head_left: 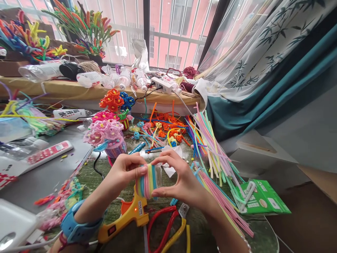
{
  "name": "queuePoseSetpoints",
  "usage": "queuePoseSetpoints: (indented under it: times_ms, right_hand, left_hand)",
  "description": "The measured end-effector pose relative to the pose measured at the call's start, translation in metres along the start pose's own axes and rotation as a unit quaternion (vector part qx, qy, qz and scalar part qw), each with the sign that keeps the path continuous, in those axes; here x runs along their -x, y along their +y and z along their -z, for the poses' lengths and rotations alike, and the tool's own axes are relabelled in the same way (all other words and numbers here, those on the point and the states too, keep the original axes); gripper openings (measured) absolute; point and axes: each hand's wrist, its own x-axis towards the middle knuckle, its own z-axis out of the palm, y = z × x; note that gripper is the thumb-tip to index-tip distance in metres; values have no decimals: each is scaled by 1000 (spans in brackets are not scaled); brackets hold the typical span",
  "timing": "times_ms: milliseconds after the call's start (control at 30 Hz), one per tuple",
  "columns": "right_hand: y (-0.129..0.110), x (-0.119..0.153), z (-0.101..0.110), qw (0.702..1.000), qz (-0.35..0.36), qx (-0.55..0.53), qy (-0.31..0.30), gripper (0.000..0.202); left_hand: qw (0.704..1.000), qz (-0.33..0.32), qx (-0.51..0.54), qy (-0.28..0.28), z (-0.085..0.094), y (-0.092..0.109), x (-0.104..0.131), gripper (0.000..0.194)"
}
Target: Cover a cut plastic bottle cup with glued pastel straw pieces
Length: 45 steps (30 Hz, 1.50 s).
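Observation:
Between both hands is a clear plastic cup-like piece wrapped in pastel pipe cleaners point(146, 182), striped pink, yellow and blue; a bare clear end shows at its right. My left hand point(130, 168) pinches the wrapped side, thumb on the stripes. My right hand point(179, 177) spans the other end from top to bottom with fingers and thumb. Just below lies a yellow hot glue gun point(126, 216) with its small red light lit. Beside it are cutting pliers point(183, 210) with red and yellow handles. The underside of the wrapped piece is hidden.
Loose pipe cleaners point(207, 147) spread at the right, near a green packet point(264, 198). A pot of pink fuzzy flowers point(104, 131) stands behind my left hand. Plastic bottles point(125, 78) and a power strip point(162, 84) line the sill. A cardboard box point(252, 161) is at the right.

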Motion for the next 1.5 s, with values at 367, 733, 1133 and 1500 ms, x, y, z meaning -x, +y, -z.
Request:
queuePoseSetpoints:
  times_ms: [367, 733, 1133, 1500]
  right_hand:
    - [-1, 0, 2, 988, 67, 141, -2, 55]
    - [4, 0, -1, 959, 148, 238, 50, 52]
    - [6, 1, 2, 980, 112, 165, 15, 65]
    - [6, -1, -10, 993, 10, -40, 110, 6]
  left_hand:
    - [995, 57, 78, 11, -1, -1, 0, 31]
    - [997, 48, 63, 6, -1, -5, 0, 33]
    - [997, 37, 62, -5, 1, -3, 0, 29]
    - [998, -21, 9, -66, 1, -16, -1, 26]
